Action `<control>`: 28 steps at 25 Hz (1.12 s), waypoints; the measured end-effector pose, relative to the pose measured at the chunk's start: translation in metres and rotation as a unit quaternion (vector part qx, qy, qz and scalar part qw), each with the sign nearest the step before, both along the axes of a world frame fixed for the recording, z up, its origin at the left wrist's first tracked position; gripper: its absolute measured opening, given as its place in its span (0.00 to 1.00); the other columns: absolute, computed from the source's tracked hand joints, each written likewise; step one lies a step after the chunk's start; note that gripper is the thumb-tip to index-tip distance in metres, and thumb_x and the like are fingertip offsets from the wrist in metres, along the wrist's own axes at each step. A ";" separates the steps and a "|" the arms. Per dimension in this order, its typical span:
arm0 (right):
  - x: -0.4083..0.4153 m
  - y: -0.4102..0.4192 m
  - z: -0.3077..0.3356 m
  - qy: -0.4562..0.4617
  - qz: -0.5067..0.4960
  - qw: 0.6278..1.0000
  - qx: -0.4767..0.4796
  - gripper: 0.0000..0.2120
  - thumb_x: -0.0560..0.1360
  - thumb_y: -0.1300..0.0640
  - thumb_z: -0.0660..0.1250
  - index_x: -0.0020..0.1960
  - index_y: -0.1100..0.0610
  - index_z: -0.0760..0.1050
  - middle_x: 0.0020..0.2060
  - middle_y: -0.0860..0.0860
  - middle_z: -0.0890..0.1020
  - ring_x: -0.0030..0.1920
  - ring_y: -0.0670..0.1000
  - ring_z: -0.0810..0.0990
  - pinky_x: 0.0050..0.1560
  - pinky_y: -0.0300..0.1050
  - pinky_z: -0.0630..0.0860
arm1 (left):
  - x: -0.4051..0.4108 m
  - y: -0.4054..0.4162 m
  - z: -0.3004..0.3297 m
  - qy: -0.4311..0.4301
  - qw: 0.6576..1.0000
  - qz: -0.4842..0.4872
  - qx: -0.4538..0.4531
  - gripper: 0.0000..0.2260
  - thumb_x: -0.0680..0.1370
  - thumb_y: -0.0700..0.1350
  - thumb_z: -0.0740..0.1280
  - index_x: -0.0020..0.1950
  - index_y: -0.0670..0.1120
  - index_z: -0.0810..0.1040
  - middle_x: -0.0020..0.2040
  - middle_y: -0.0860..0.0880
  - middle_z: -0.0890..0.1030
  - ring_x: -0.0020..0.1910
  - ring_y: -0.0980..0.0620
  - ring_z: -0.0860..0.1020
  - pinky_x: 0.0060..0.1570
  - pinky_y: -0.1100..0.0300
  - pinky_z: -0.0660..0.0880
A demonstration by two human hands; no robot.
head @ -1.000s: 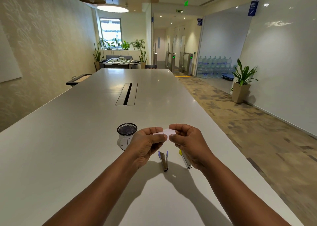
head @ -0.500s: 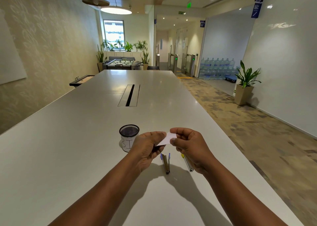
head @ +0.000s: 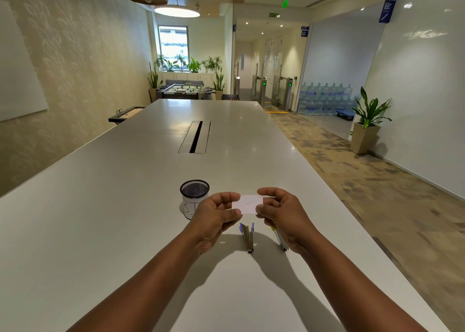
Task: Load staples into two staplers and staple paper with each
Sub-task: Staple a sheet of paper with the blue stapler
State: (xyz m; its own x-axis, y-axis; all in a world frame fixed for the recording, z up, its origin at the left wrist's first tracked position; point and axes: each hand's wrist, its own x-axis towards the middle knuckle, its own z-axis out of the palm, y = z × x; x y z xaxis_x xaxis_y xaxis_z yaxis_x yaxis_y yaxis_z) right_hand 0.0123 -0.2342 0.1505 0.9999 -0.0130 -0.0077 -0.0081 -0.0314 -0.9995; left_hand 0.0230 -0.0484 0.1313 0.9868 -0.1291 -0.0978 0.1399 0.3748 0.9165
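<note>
paper slip (head: 247,204): light, floppy | left hand (head: 216,216), right hand (head: 281,212) pinch its short ends | staplers (head: 247,237) below, mid-table (head: 100,205)

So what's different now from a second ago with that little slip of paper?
The paper slip has been turned to face the camera and now shows flat and wider, where before only its edge peeked out between the fingers. The left hand and right hand still pinch its ends. Both staplers, the mesh cup and the table stayed put.
</note>
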 end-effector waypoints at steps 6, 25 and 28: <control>0.009 0.011 -0.020 0.008 0.010 0.999 -0.037 0.16 0.73 0.71 0.72 0.55 0.56 0.76 0.41 0.55 0.85 0.38 0.51 0.84 0.38 0.43 0.77 | 0.006 0.020 -0.033 0.003 0.999 0.000 0.037 0.14 0.76 0.24 0.65 0.52 0.40 0.82 0.59 0.44 0.83 0.51 0.47 0.85 0.50 0.56 0.83; 0.122 0.112 -0.021 -0.349 0.058 0.824 -0.443 0.11 0.78 0.65 0.62 0.55 0.57 0.80 0.46 0.54 0.85 0.45 0.58 0.81 0.44 0.53 0.79 | 0.054 0.128 -0.125 -0.146 0.741 0.186 0.628 0.10 0.77 0.36 0.62 0.48 0.43 0.83 0.47 0.50 0.81 0.46 0.46 0.76 0.45 0.52 0.78; 0.135 0.124 -0.033 -0.358 0.093 0.800 -0.473 0.12 0.79 0.64 0.62 0.57 0.58 0.81 0.48 0.56 0.86 0.48 0.61 0.81 0.46 0.55 0.78 | 0.055 0.128 -0.128 -0.158 0.743 0.182 0.624 0.09 0.77 0.37 0.61 0.47 0.44 0.82 0.45 0.51 0.79 0.44 0.48 0.74 0.44 0.52 0.77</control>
State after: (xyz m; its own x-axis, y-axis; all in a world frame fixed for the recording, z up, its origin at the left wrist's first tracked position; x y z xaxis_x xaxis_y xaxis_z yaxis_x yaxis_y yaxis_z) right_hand 0.1472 -0.1101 0.1180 0.7288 0.4747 0.4935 0.6481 -0.7107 -0.2736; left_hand 0.0783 0.0800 0.0031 0.9335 0.1482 0.3266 -0.0591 -0.8346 0.5476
